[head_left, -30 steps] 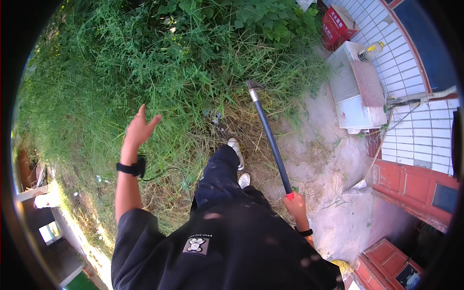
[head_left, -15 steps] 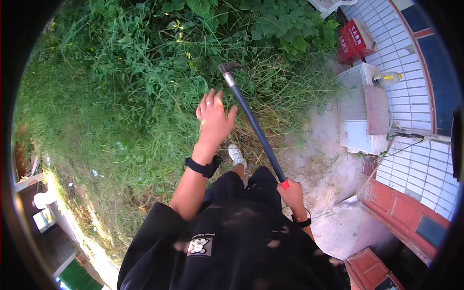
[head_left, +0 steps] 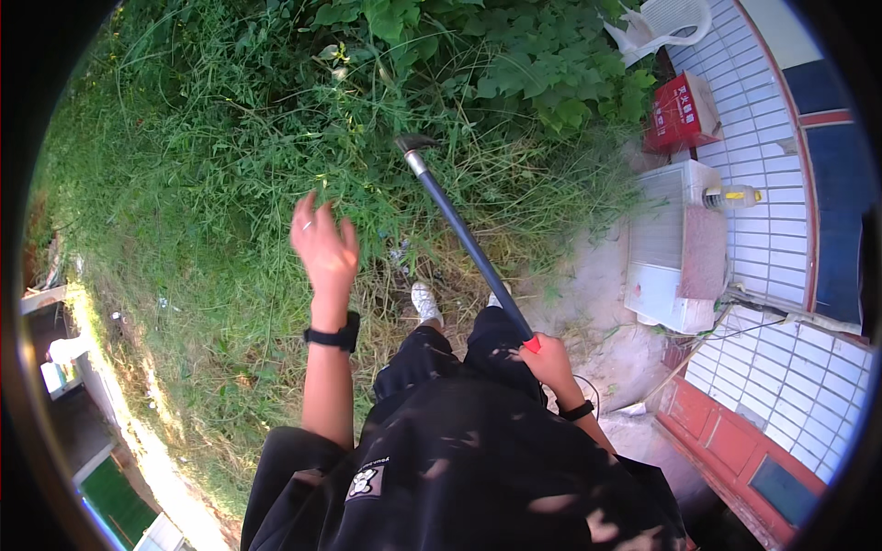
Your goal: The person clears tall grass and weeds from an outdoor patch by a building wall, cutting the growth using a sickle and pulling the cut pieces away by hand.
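Observation:
My right hand (head_left: 555, 362) is wrapped round the red-ended grip of a long-handled sickle (head_left: 470, 246). Its dark shaft slants up and to the left, ending in a metal collar and a small dark blade whose tip lies against the weeds. My left hand (head_left: 325, 253) is raised over the grass, fingers spread and bent, with nothing in it. Tall green weeds (head_left: 248, 138) fill the ground ahead and to the left. Dry cut-looking stalks lie around my white shoe (head_left: 425, 301).
At the right, along a white-tiled wall (head_left: 767, 119), stand a white plastic chair (head_left: 675, 20), a red box (head_left: 682, 112), a pale boxy unit (head_left: 660, 248) and a clear bottle (head_left: 732, 196). Bare pale ground (head_left: 597, 285) lies between them and the weeds. Red door panels (head_left: 707, 413) are at lower right.
My left hand has moved left, away from the sickle shaft. The sickle's head has shifted slightly left and down, still in my right hand. The whole view has turned a little.

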A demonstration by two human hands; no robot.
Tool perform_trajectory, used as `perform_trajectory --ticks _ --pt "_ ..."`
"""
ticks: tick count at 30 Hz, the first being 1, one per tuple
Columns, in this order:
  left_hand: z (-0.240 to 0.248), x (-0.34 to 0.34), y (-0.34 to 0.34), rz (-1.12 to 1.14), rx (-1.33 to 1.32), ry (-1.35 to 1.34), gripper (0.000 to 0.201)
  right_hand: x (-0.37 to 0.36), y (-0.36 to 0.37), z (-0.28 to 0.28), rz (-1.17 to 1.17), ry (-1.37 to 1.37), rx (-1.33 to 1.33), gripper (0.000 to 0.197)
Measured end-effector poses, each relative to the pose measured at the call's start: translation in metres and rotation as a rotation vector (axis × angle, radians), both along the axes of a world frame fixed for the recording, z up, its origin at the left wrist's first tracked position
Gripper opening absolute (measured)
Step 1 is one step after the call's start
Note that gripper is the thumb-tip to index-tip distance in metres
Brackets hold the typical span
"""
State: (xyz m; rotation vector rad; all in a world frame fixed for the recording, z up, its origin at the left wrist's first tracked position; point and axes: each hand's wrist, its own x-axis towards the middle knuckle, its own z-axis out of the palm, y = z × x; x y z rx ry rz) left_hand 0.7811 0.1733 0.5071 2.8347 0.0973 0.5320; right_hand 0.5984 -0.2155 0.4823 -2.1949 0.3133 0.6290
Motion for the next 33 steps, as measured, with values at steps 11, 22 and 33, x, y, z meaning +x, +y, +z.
perform_trajectory --ticks 11,22,33 --pt "-0.055 0.179 0.006 0.248 0.396 0.337 0.06 -0.001 -0.098 0.055 0.057 -0.016 -0.193 0.026" --pt "-0.117 0.082 0.221 0.689 -0.019 0.474 0.041 0.051 -0.045 0.074 0.184 -0.003 -0.224 0.028" --pt "-0.173 -0.051 0.265 0.696 -0.43 0.129 0.041 0.294 0.302 0.028 0.503 0.307 0.421 0.044"
